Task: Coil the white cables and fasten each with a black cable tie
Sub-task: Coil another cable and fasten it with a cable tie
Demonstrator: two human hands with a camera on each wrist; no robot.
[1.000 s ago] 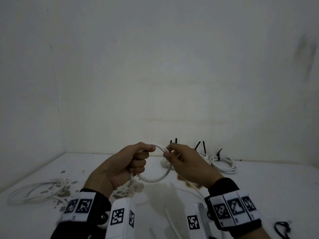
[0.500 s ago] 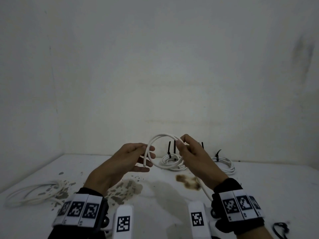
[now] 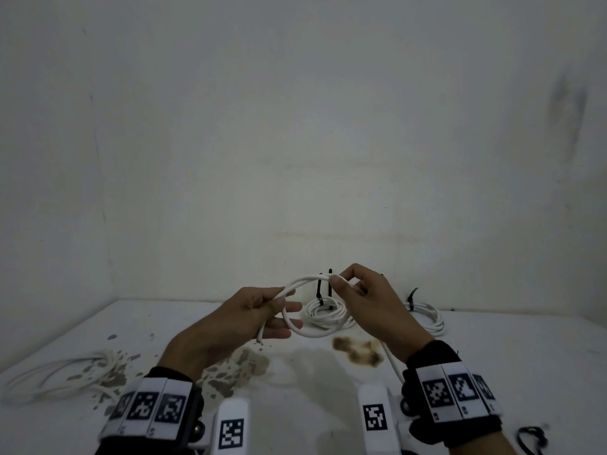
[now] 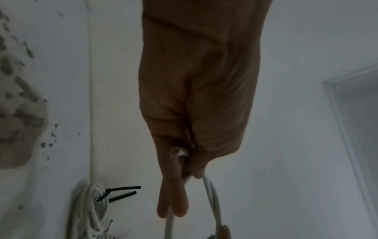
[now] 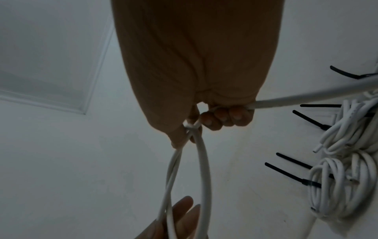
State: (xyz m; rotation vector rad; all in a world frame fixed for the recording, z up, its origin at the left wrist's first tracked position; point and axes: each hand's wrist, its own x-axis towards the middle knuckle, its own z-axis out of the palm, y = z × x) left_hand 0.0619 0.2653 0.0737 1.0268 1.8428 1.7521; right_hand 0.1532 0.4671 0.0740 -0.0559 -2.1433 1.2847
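Cable (image 3: 297, 287) mid-coiling: left hand (image 3: 243, 318) pinches the loops, right hand (image 3: 371, 303) grips the cable; next, wind another turn.

Cable loop (image 3: 297, 310) held above table (image 3: 492, 372), between left hand (image 3: 236, 326) on its left and right hand (image 3: 371, 310) on its right. Cable tail runs down under right hand toward the near edge. Two tied coils behind the hands by the wall: one (image 3: 325, 311) centre, one (image 3: 427, 315) right. Loose cable (image 3: 62, 377) far left. Cable tie (image 3: 532, 438) near right corner.
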